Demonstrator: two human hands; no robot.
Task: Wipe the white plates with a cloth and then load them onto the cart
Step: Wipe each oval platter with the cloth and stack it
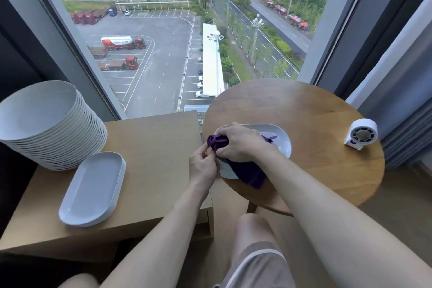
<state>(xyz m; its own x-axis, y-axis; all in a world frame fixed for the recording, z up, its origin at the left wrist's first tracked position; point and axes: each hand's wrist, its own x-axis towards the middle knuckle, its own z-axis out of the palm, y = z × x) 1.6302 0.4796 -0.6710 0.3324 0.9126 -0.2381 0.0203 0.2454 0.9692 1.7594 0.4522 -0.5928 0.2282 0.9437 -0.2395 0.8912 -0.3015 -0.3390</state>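
The white plate (281, 141) being wiped lay on the round wooden table (304, 105), pushed to the table's left near side, so that its near-left rim reached the table's edge. A purple cloth (249, 172) lay across it. One bunched end was on the plate's left part, a small tail showed on the far right side, and a loose flap spilled over the near rim onto the wood.

The right hand (240, 145) was curled over the bunched cloth, gripping it and bearing down on the plate. The left hand (203, 166) came in from the gap between the two surfaces. Its thumb and fingers were narrowed in a pinch on the plate's near-left rim, with the fingertips touching the cloth's bunch.

Beyond the plate, the far half and the right side of the table showed bare wood. A small white fan (361, 134) stood near the right edge, well apart from the plate.

To the left, across a narrow gap, a rectangular wooden top (152, 147) stood just beside the table. A tall stack of white plates (46, 124) sat on its far left corner. A single oblong plate (93, 189) lay in front of the stack and touched its base, with its near end close to the top's front edge. The right half of that top was bare wood up to the edge facing the table.

A large window (163, 54) rose behind both surfaces, and a curtain (402, 110) hung at the right.
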